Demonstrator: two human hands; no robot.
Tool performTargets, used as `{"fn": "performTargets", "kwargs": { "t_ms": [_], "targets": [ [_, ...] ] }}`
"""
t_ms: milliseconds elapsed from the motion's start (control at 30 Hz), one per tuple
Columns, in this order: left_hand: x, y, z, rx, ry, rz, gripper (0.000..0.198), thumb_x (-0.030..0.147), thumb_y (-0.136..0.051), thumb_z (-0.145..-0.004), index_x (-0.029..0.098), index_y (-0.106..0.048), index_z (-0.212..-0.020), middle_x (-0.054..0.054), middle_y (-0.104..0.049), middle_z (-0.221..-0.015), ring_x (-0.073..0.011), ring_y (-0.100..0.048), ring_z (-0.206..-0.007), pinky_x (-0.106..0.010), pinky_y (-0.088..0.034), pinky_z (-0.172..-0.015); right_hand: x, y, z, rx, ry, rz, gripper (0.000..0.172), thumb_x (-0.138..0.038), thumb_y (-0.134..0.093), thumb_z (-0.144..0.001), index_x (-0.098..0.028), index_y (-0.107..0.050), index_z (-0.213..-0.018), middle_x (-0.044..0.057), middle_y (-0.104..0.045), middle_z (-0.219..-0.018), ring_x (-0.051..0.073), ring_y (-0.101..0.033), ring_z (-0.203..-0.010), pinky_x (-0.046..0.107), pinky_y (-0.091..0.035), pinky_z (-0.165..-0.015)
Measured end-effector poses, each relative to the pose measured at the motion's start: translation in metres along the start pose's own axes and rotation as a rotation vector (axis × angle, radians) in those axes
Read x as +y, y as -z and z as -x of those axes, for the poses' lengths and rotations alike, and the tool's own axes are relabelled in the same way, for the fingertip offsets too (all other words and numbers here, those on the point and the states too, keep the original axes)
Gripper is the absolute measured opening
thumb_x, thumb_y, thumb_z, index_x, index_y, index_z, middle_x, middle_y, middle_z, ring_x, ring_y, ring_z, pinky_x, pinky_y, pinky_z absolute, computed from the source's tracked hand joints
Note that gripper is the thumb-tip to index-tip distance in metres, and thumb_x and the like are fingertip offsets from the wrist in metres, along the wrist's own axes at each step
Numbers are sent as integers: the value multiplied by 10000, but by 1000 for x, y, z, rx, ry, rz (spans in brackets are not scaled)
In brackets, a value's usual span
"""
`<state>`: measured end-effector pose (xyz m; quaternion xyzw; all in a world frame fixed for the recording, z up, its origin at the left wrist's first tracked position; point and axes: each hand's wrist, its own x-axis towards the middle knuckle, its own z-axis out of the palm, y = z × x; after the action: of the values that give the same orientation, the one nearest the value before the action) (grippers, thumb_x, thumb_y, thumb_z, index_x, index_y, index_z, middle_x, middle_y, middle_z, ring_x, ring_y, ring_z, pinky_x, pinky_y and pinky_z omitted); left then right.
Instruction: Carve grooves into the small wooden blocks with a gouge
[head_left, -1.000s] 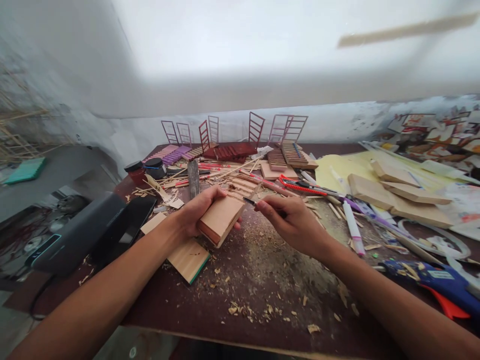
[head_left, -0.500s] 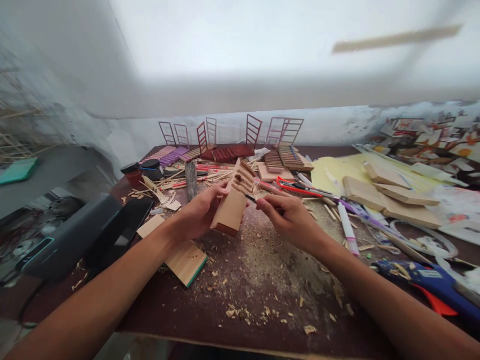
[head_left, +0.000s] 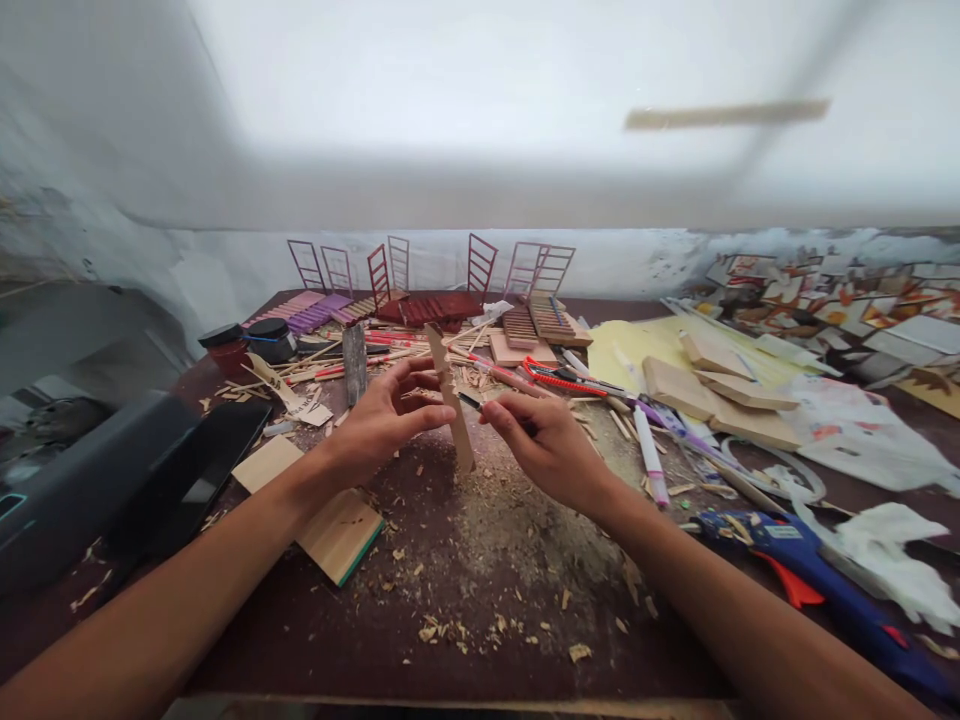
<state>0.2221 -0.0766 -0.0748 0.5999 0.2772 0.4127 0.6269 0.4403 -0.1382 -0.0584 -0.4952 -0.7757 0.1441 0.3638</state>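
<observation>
My left hand (head_left: 386, 415) holds a thin wooden piece (head_left: 452, 405) upright and edge-on, its lower end near the sawdust-covered table (head_left: 480, 580). The fingers pinch its upper part. My right hand (head_left: 540, 440) is closed on a small dark-tipped cutting tool (head_left: 471, 398), whose tip touches the wooden piece's right side. A flat wooden board with a green edge (head_left: 330, 525) lies just under my left wrist.
Small red and purple wooden frames (head_left: 480, 265) stand at the table's back. An orange cutter (head_left: 562, 378), pens, wood blocks (head_left: 712, 395), a blue glue gun (head_left: 795, 560), paint jars (head_left: 255, 345) and a dark speaker (head_left: 82, 490) surround the work area. Shavings cover the middle.
My left hand has turned the wooden piece from lying flat to standing upright and edge-on. The view has shifted right; my right hand keeps the tool at the piece.
</observation>
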Motion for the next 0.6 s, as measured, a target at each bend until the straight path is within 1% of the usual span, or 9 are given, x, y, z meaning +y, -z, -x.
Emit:
{"fn": "performTargets", "kwargs": {
  "t_ms": [67,167,267,333,367,433,500,600],
  "targets": [
    [-1,0,0,21,-7,13,601,281,-881,-733,211,-588,-1252,-87,-652,-1248,-209,-665,-1080,-355,-537,-946,0,0,1,-24,-13,1,409,-436,-446,-1056,-220,-637,-766,28,-638,-734,170,-533,-692,369,-434,-765],
    [-3,0,-1,39,-15,49,591,245,-896,-703,217,-585,-1205,-77,-672,-1255,-209,-680,-1084,-357,-535,-962,0,0,1,-35,-16,2,426,-440,-449,-1056,-217,-610,-730,14,-569,-661,172,-521,-688,346,-409,-704],
    [-2,-1,0,92,-28,48,601,231,-911,-678,199,-603,-1193,-85,-705,-1228,-215,-678,-1103,-355,-523,-984,-1,-1,0,-21,-24,-32,421,-474,-478,-1042,-214,-611,-738,12,-543,-660,176,-530,-714,346,-420,-714],
    [0,-3,0,108,-39,35,572,246,-908,-683,172,-637,-1181,-105,-715,-1224,-227,-671,-1126,-362,-512,-1008,-1,-1,0,32,-38,-63,376,-534,-594,-979,-211,-630,-788,15,-564,-712,177,-533,-740,349,-433,-728],
    [2,-5,0,98,-44,36,554,254,-904,-690,162,-656,-1176,-114,-717,-1230,-232,-667,-1140,-362,-510,-1015,-1,-1,0,61,-46,-74,361,-558,-667,-927,-209,-647,-836,19,-585,-762,177,-534,-755,349,-438,-729],
    [6,-7,1,65,-45,64,521,261,-896,-703,158,-686,-1169,-117,-718,-1242,-234,-663,-1158,-348,-516,-1005,0,-1,0,97,-46,-68,385,-562,-772,-840,-205,-680,-952,40,-622,-904,179,-542,-800,351,-453,-744],
    [9,-9,2,51,-21,117,512,253,-897,-699,165,-697,-1161,-106,-725,-1229,-220,-670,-1140,-324,-532,-969,1,-1,-1,98,-13,-53,359,-502,-805,-829,-208,-702,-1009,63,-628,-1027,194,-570,-889,358,-470,-793],
    [13,-8,4,64,44,173,519,247,-908,-680,177,-691,-1146,-90,-728,-1205,-202,-690,-1080,-326,-559,-932,2,-1,-1,109,64,-52,192,-377,-776,-880,-215,-718,-966,67,-632,-1056,214,-601,-1009,356,-479,-836]
  ]
}}
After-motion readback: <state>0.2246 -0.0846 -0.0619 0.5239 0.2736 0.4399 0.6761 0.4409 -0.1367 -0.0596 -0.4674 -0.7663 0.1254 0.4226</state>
